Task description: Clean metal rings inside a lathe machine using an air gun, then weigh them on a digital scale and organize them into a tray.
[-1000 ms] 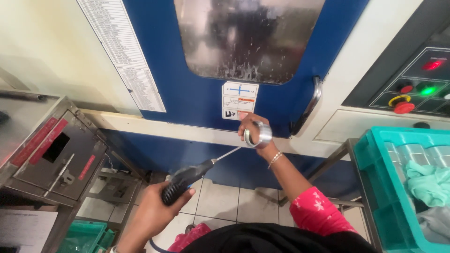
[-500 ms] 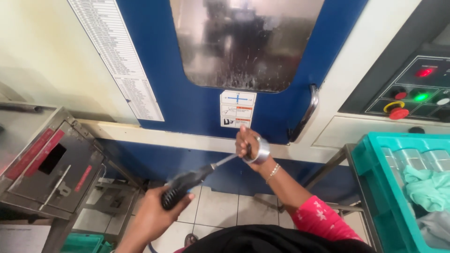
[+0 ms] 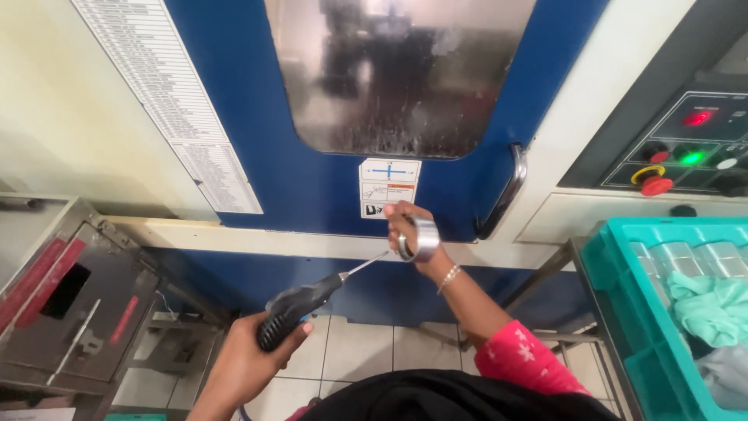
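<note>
The left hand [image 3: 245,362] was closed tight around the black handle of an air gun [image 3: 292,309]. The handle stuck out above the fist, and a thin metal nozzle [image 3: 366,266] ran up and to the right from it.

The right hand [image 3: 409,234] held a shiny metal ring [image 3: 421,238]. The fingers were curled around the ring, with the thumb on its near side. The tip of the nozzle reached right to the ring, at its left edge. I could not tell if the tip touched the ring or went inside it. A thin bracelet [image 3: 448,277] sat on the right wrist, just below the ring, and a pink sleeve [image 3: 522,366] covered the arm farther down.

Behind the ring stood a big blue door [image 3: 312,187] with a cloudy window [image 3: 397,70] high above both hands. A small white sticker [image 3: 388,187] was on the door just above the right hand. A curved silver door handle [image 3: 502,195] was a little to the right of the ring.

Far to the right of the ring was a teal crate [image 3: 623,312] with more shiny metal parts [image 3: 686,261] and a green cloth [image 3: 713,300] in it. Above the crate was a dark panel [image 3: 686,132] with red and green lights. To the left of the air gun was a grey metal box [image 3: 70,304]. Under both hands was a tiled floor [image 3: 358,351].
</note>
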